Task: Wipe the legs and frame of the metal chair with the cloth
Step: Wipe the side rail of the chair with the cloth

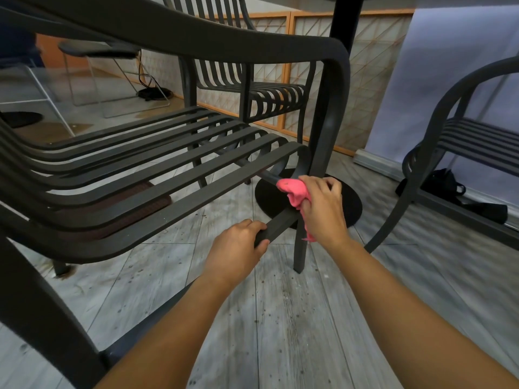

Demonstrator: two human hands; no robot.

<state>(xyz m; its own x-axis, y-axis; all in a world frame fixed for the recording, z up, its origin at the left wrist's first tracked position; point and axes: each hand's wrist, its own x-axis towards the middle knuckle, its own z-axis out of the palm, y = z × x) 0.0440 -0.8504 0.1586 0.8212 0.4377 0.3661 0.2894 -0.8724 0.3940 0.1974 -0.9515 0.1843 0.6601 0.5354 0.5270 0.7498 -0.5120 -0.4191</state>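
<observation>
A dark metal chair [157, 164] with a slatted seat fills the left and centre of the head view. Its front leg [323, 136] drops from the curved armrest to the floor. A low side bar [278, 224] runs from that leg back toward me. My left hand [238, 245] grips this bar from the left. My right hand [323, 209] holds a bunched pink cloth [295, 192] against the leg, just under the seat's front edge. Part of the cloth hangs below my palm.
A round black table base [348, 203] and its pole [345, 21] stand just behind the leg. A second slatted chair [252, 88] is behind, a third [460, 141] at right, with a black bag [446, 186] under it. The floor is grey planks.
</observation>
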